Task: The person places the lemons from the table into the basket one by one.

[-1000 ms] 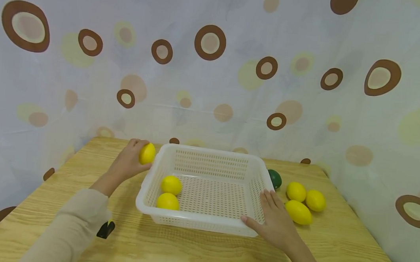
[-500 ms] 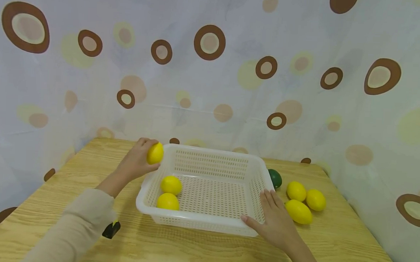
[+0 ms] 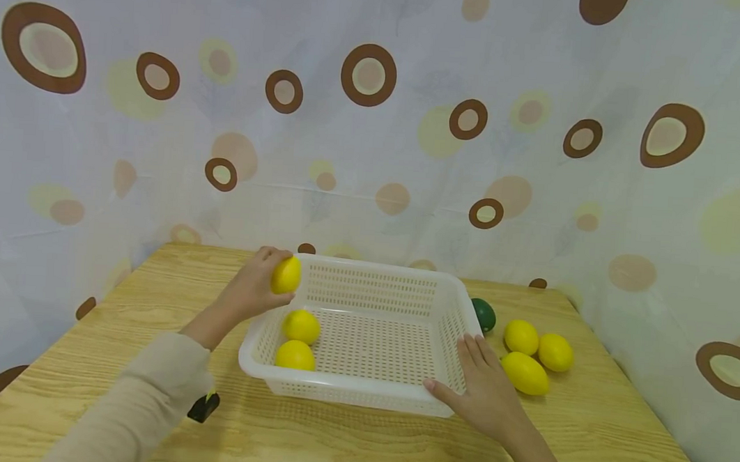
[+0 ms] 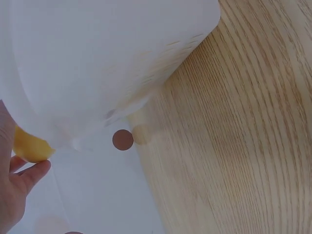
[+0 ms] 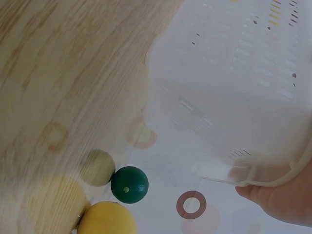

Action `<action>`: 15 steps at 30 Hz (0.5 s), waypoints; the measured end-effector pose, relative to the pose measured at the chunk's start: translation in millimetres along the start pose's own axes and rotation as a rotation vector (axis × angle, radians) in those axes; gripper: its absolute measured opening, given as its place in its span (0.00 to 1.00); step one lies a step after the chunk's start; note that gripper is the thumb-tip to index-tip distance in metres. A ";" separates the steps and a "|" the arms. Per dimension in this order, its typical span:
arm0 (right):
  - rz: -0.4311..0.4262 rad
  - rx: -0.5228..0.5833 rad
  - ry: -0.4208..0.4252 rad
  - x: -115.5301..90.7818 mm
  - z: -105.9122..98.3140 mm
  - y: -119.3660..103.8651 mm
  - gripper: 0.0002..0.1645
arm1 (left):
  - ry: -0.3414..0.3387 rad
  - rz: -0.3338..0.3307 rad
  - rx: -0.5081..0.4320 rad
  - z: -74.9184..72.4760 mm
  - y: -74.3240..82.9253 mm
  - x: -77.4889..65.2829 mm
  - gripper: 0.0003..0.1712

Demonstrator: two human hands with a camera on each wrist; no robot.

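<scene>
My left hand (image 3: 253, 285) holds a lemon (image 3: 287, 275) by its sides, above the left rim of a white perforated plastic basket (image 3: 368, 383). In the left wrist view the lemon (image 4: 31, 147) shows between fingertips, partly behind the basket's wall. Two lemons lie inside the basket at its left end, a rear lemon (image 3: 301, 326) and a front lemon (image 3: 296, 355). My right hand (image 3: 487, 391) rests on the basket's front right corner, fingers extended along the right side and thumb on the front rim. The right wrist view shows only part of this hand (image 5: 285, 201).
Right of the basket, three lemons (image 3: 526, 374) sit grouped on the wooden table (image 3: 359, 447). A dark green round fruit (image 5: 129, 185) stands behind them, near the basket's wall. A small black object (image 3: 204, 407) shows beside the left sleeve. A patterned curtain (image 3: 374, 154) hangs behind.
My left hand has moved right with the lemon, from outside the basket's left side to over its rim. The right hand and basket have stayed put.
</scene>
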State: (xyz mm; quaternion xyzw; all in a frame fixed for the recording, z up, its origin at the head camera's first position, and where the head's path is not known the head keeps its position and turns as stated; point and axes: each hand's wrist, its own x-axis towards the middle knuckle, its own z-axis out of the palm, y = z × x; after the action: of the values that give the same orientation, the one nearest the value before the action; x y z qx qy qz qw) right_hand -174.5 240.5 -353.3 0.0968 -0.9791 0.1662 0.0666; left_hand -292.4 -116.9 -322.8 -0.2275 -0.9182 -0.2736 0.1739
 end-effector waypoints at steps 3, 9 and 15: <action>0.000 0.002 -0.002 -0.2 0.2 0.0 0.58 | -0.013 0.019 -0.005 3.4 2.6 0.1 0.36; -0.006 -0.005 0.001 -0.2 -0.5 -0.2 0.57 | -0.046 0.043 -0.012 8.8 10.0 0.0 0.35; -0.008 -0.004 0.002 -0.3 -0.4 -0.1 0.57 | -0.081 0.054 -0.015 15.0 16.2 -1.4 0.34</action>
State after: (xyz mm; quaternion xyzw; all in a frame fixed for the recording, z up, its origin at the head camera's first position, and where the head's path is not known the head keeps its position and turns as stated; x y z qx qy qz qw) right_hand -174.1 240.5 -353.0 0.1005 -0.9789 0.1642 0.0684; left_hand -285.8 -96.5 -328.5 -0.2643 -0.9160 -0.2662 0.1420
